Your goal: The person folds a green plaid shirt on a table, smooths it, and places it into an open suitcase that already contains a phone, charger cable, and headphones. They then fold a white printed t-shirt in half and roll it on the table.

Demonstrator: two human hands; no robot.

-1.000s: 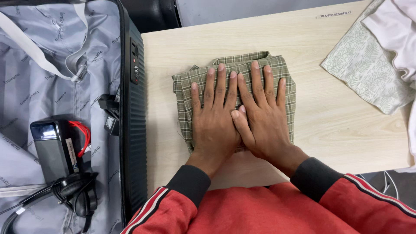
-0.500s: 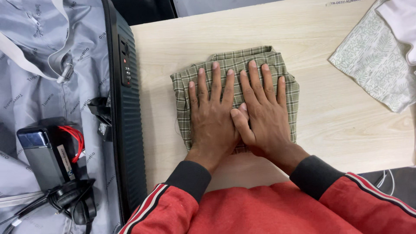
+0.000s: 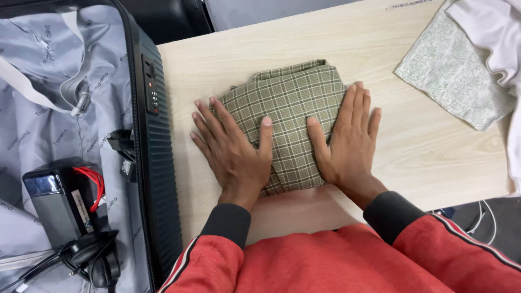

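Folded green plaid shirt point(image 3: 290, 122) lies flat near the middle of the light wooden desk point(image 3: 423, 163); left hand point(image 3: 233, 149) and right hand point(image 3: 347, 144) rest palm-down on its left and right edges, fingers spread, hands apart, gripping nothing. Open suitcase point(image 3: 157, 163) with grey lining sits just left of the desk, holding a dark box with red wire point(image 3: 59, 203) and black headphones point(image 3: 97, 260). Pale leaf-patterned cloth point(image 3: 450, 76) lies at the desk's far right, well apart from the shirt

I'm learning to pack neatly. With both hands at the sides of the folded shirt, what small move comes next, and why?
Probably slide the left hand and right hand under the shirt edges to lift it: it looks fully folded, they flank it, and the suitcase lies open beside it.
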